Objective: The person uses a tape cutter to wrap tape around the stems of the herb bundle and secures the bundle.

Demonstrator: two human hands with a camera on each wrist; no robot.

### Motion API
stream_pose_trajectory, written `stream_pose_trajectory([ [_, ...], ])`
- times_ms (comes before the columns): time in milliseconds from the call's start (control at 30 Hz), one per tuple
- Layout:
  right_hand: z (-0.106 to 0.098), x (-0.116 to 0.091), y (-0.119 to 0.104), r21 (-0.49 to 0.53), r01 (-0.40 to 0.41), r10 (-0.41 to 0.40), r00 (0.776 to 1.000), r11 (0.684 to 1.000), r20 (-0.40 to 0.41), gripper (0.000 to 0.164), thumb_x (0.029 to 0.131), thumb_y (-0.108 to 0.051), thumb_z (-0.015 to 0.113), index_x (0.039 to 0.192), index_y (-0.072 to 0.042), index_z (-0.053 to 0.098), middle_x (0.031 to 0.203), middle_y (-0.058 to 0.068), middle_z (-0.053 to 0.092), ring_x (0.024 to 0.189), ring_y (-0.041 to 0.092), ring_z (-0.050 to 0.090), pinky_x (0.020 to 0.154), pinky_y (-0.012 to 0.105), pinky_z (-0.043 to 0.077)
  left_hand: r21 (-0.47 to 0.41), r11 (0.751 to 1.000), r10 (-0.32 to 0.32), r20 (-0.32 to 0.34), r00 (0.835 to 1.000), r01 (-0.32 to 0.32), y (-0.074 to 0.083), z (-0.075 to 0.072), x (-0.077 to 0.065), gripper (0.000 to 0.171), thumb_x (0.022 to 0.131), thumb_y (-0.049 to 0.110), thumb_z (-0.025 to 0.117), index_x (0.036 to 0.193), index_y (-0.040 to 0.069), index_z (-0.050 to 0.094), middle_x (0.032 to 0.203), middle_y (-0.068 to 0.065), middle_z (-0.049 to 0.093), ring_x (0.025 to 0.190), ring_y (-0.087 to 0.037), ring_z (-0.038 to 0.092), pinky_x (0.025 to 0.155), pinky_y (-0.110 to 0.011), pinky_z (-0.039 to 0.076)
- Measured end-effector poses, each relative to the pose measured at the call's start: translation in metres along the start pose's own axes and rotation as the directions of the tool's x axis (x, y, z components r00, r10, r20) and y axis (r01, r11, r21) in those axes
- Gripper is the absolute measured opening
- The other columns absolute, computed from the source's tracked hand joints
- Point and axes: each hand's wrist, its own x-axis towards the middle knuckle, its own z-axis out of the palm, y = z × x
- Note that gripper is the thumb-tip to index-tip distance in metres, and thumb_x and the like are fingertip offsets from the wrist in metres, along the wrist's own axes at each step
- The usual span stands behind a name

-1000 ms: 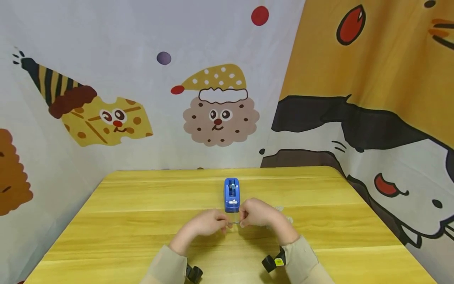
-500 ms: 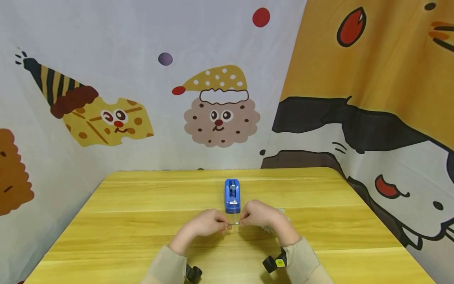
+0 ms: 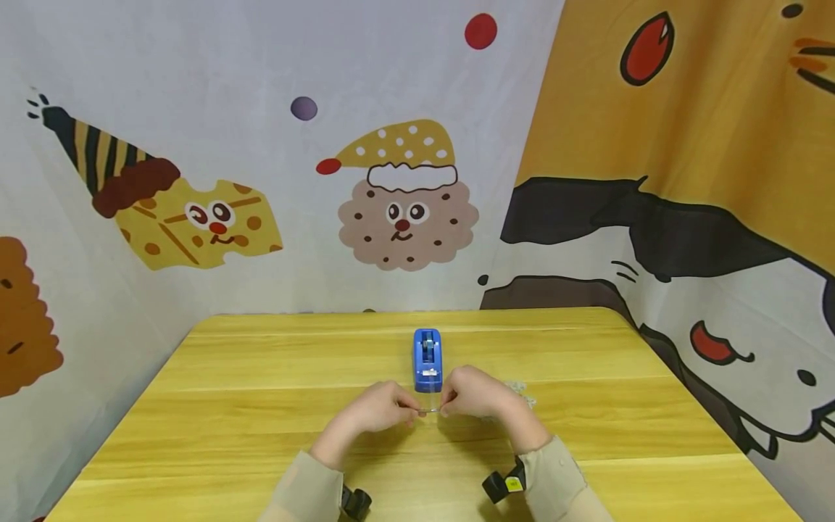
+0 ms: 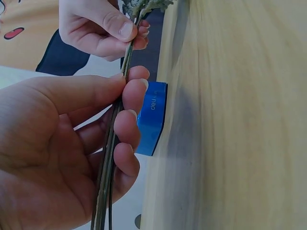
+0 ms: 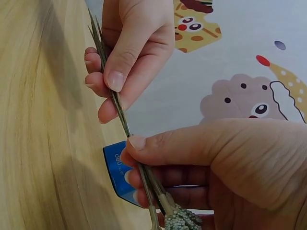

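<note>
A thin bunch of green stems [image 4: 106, 167] runs across both hands in the wrist views. My left hand [image 3: 386, 406] holds the lower stems between thumb and curled fingers. Close beside it, my right hand [image 3: 475, 391] pinches the same stems just below the pale grey-green flower heads [image 5: 181, 219]. In the head view the flower heads show only partly behind the right hand and wrist. A blue tape dispenser [image 3: 427, 359] stands just beyond the hands. A faint clear strip, seemingly tape [image 3: 430, 400], spans from its front to the stems; whether it sticks to them I cannot tell.
The wood-grain table [image 3: 261, 377] extends around the hands on all sides. Behind it hangs a cartoon-printed cloth [image 3: 248, 290]. A black wrist camera [image 3: 356, 503] sits under the left cuff, another camera [image 3: 496, 486] under the right.
The left fingers have curled up closer to the stems, and the flower heads have shifted slightly around the right wrist. Both hands stay in nearly the same place; the dispenser stands still.
</note>
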Motion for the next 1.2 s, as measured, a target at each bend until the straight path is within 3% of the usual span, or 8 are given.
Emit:
stream_pose_trajectory([
  [233, 0.0002, 0.0005, -0.0005, 0.004, -0.009, 0.009, 1.000, 1.000, -0.011, 0.020, 0.080, -0.007, 0.077, 0.065, -0.016, 0.067, 0.063, -0.011, 0.058, 0.054, 0.005, 0.046, 0.053, 0.023, 0.042, 0.001, 1.000, -0.007, -0.016, 1.000, 0.007, -0.0008, 0.0000, 0.0011, 0.016, 0.087, 0.007, 0.067, 0.098, 0.010, 0.078, 0.087, 0.001, 0.072, 0.054, -0.008, 0.041, 0.049, -0.022, 0.034],
  [467, 0.0007, 0.0012, -0.0006, 0.000, -0.022, 0.022, 1.000, 1.000, -0.022, 0.019, 0.079, -0.005, 0.078, 0.067, -0.015, 0.067, 0.067, -0.009, 0.059, 0.058, 0.007, 0.050, 0.055, 0.026, 0.045, -0.008, 1.000, -0.021, -0.037, 0.999, 0.021, 0.0001, 0.0003, 0.0005, 0.015, 0.086, 0.008, 0.069, 0.097, 0.011, 0.079, 0.090, 0.001, 0.072, 0.056, -0.011, 0.052, 0.052, -0.026, 0.043],
  [800, -0.0014, -0.0007, 0.0012, 0.029, -0.016, 0.016, 1.000, 0.999, 0.002, 0.013, 0.082, -0.008, 0.075, 0.073, -0.015, 0.068, 0.069, -0.010, 0.059, 0.059, 0.006, 0.049, 0.055, 0.025, 0.044, -0.005, 1.000, 0.000, -0.071, 0.998, 0.000, 0.0004, 0.0001, -0.0004, 0.014, 0.086, 0.009, 0.070, 0.098, 0.011, 0.078, 0.094, -0.001, 0.072, 0.049, -0.006, 0.036, 0.047, -0.022, 0.033],
  [1000, -0.0062, -0.0037, 0.0008, 0.026, -0.020, 0.019, 0.999, 0.999, 0.030, 0.007, 0.084, -0.007, 0.072, 0.078, -0.008, 0.075, 0.070, -0.008, 0.063, 0.057, 0.006, 0.048, 0.054, 0.025, 0.043, 0.027, 1.000, 0.000, -0.094, 0.996, 0.002, 0.0004, 0.0000, -0.0003, 0.014, 0.086, 0.009, 0.071, 0.097, 0.012, 0.078, 0.098, -0.004, 0.072, 0.051, -0.007, 0.040, 0.049, -0.024, 0.036],
  [1200, -0.0050, -0.0025, 0.0033, -0.014, -0.024, 0.024, 0.999, 1.000, 0.029, 0.011, 0.083, -0.005, 0.073, 0.073, -0.010, 0.075, 0.068, -0.010, 0.063, 0.056, 0.005, 0.047, 0.055, 0.024, 0.044, 0.051, 0.999, -0.004, -0.108, 0.994, 0.010, 0.0009, 0.0013, 0.0008, 0.014, 0.086, 0.011, 0.073, 0.097, 0.014, 0.079, 0.102, -0.004, 0.071, 0.062, -0.009, 0.048, 0.054, -0.026, 0.040],
])
